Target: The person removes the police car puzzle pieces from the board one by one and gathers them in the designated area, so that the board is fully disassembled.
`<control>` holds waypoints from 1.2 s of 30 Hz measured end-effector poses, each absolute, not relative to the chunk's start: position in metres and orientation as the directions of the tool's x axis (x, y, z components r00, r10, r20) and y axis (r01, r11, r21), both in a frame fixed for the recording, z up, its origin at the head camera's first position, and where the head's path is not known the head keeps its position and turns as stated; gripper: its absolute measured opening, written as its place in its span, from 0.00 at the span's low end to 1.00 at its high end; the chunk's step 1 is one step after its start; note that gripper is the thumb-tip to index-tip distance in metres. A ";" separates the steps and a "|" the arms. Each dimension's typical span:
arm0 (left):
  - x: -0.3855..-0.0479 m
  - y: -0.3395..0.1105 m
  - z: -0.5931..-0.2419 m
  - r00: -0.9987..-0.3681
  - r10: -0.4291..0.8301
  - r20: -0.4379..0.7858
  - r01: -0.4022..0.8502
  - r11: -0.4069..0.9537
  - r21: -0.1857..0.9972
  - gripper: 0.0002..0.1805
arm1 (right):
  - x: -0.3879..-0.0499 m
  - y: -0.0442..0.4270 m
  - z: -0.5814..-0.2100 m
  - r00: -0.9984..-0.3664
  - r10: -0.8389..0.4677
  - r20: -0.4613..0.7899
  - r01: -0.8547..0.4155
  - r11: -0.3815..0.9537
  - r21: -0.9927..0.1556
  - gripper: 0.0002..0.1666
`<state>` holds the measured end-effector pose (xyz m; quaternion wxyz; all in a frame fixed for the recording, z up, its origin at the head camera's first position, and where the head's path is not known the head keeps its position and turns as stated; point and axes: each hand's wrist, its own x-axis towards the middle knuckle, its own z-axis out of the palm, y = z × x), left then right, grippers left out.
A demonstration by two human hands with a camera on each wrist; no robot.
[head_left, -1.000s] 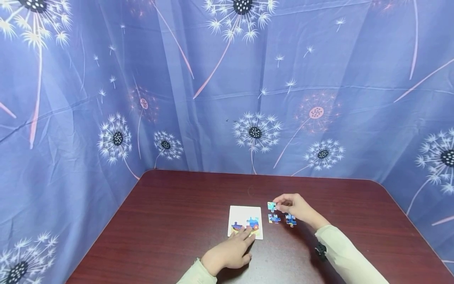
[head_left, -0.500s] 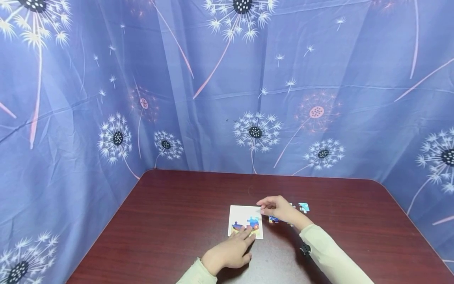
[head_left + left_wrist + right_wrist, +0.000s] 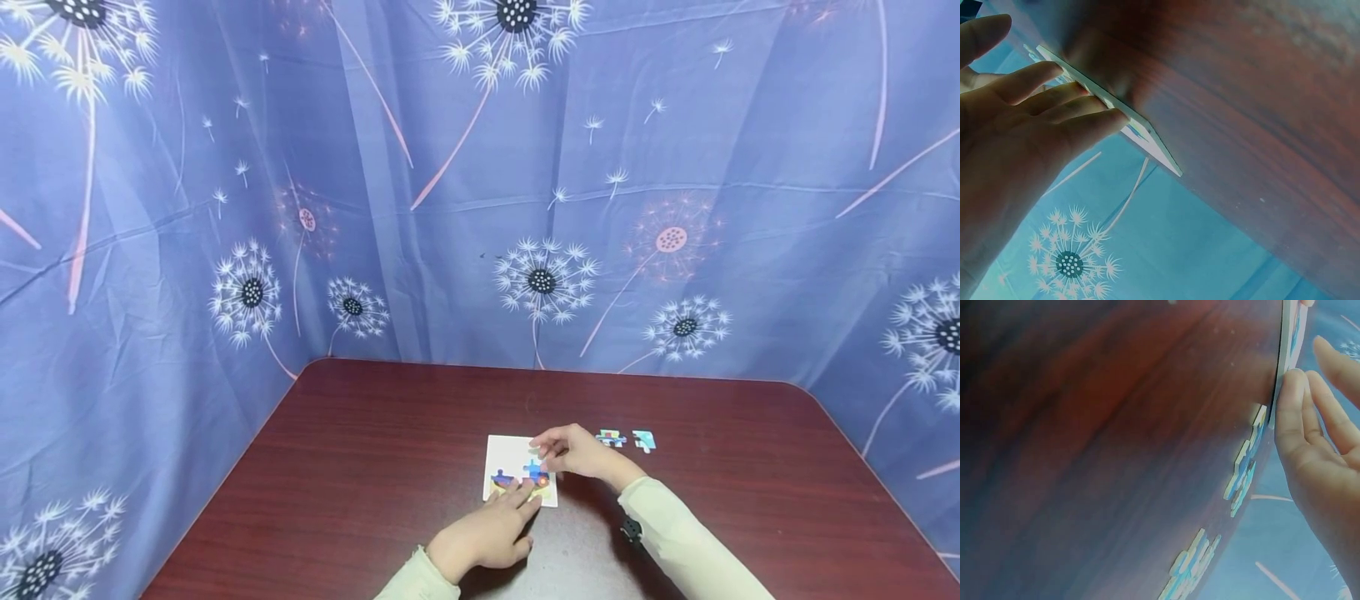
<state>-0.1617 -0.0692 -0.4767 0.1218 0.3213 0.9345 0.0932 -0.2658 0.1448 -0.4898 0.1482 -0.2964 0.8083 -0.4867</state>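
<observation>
A square white puzzle board [image 3: 506,450] lies on the table, partly filled with blue and yellow pieces along its lower part. My left hand [image 3: 487,529] rests its spread fingers on the board's near edge; in the left wrist view these fingers [image 3: 1094,119] press on the board [image 3: 1163,153]. Over the board's upper right is my right hand [image 3: 581,454], thumb and fingers drawn together around a pale puzzle piece mostly hidden by them. In the right wrist view, the right hand [image 3: 1319,425] touches the board's edge [image 3: 1283,350].
Loose puzzle pieces lie right of the board, among them a multicoloured one [image 3: 611,437] and a light blue one [image 3: 643,441]. More pieces [image 3: 1191,559] show in the right wrist view. A blue dandelion-print curtain [image 3: 450,275] hangs behind the dark red table [image 3: 360,467].
My right hand has moved left from the loose pieces to the board's upper right, carrying the light blue piece it held. My left hand has stayed on the board.
</observation>
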 end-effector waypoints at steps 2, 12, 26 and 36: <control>-0.162 -0.069 -0.477 -0.765 0.621 -0.171 0.574 0.777 0.258 0.33 | -0.266 0.145 -0.491 -0.777 -0.629 0.034 -0.330 0.361 -0.872 0.21; -0.162 -0.069 -0.476 -0.766 0.620 -0.168 0.571 0.778 0.262 0.33 | -0.262 0.143 -0.488 -0.764 -0.645 -0.004 -0.347 0.417 -0.840 0.21; -0.162 -0.068 -0.475 -0.765 0.622 -0.169 0.575 0.777 0.255 0.33 | -0.262 0.140 -0.490 -0.769 -0.639 0.006 -0.366 0.433 -0.823 0.19; -0.161 -0.069 -0.475 -0.765 0.622 -0.166 0.575 0.776 0.258 0.32 | -0.262 0.143 -0.487 -0.754 -0.656 0.036 -0.382 0.393 -0.837 0.15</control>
